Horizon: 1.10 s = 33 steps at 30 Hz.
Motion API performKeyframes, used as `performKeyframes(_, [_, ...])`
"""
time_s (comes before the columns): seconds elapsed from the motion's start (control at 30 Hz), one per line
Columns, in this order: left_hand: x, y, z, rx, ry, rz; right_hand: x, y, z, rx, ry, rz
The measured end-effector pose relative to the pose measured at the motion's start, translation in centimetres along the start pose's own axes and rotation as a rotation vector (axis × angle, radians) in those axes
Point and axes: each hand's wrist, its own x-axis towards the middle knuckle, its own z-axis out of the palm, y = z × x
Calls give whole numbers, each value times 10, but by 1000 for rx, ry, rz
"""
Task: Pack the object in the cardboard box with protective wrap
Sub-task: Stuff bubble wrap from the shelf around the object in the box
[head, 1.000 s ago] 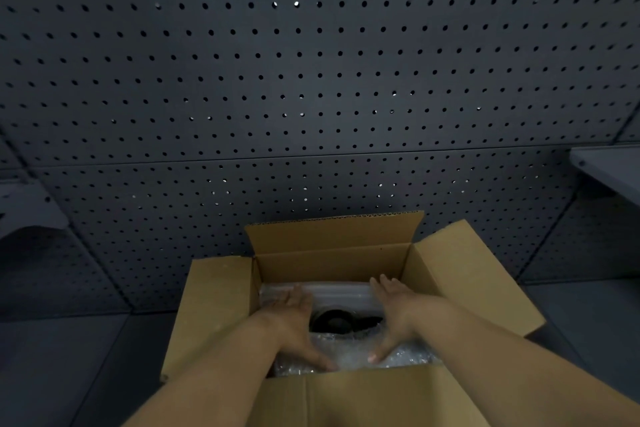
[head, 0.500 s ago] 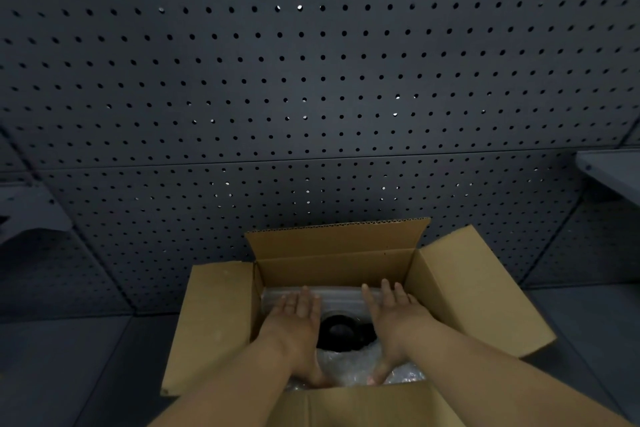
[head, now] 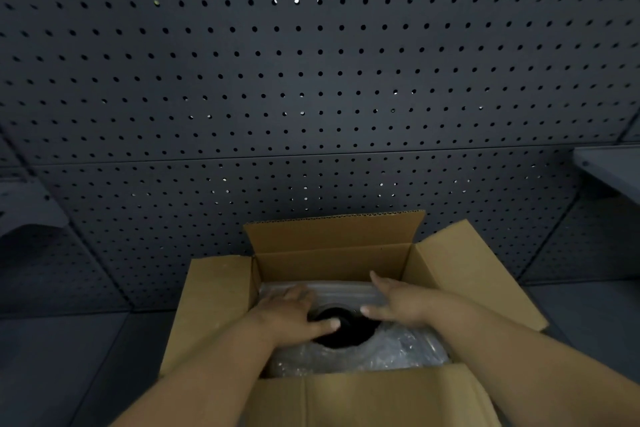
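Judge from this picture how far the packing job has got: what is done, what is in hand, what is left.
Done: the black object sits in the cardboard box, bubble wrap around it. In hand: the left hand and right hand press the wrap, open-palmed. Left: the object's top shows bare, and the flaps stand open.

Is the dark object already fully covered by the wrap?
No, the dark object shows through a gap in the wrap between both hands.
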Motion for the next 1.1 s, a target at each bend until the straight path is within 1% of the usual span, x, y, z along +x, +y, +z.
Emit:
performKeyframes(0.07, [1,1,-1,6,16,-1,3,-1,2,-50,12,3])
performKeyframes(0.3, [1,2,5,107,-30,4,5,0,17,-309,-18,35])
performKeyframes(0.47, [-1,8,10,279,-15,7,5,-6,29,-475,-12,81])
performKeyframes(0.6, [1,15,18,403,29,-17,6,-12,44,-642,43,124])
performKeyframes(0.73, [2,20,27,442,63,-55,1,-15,52,-743,90,130])
performKeyframes(0.8, [2,19,27,425,60,-68,-2,-15,47,-686,69,110])
performKeyframes(0.83, [2,17,26,402,55,-70,-3,-13,42,-609,46,97])
performKeyframes(0.9, [2,12,21,350,37,-55,-4,-8,26,-383,-1,64])
performKeyframes(0.97, [3,6,14,262,21,-28,-2,-5,12,-192,11,36])
performKeyframes(1.03, [6,0,7,139,29,-32,1,-5,9,-140,49,32])
performKeyframes(1.1, [10,-5,2,98,24,-43,4,-6,13,-174,66,33])
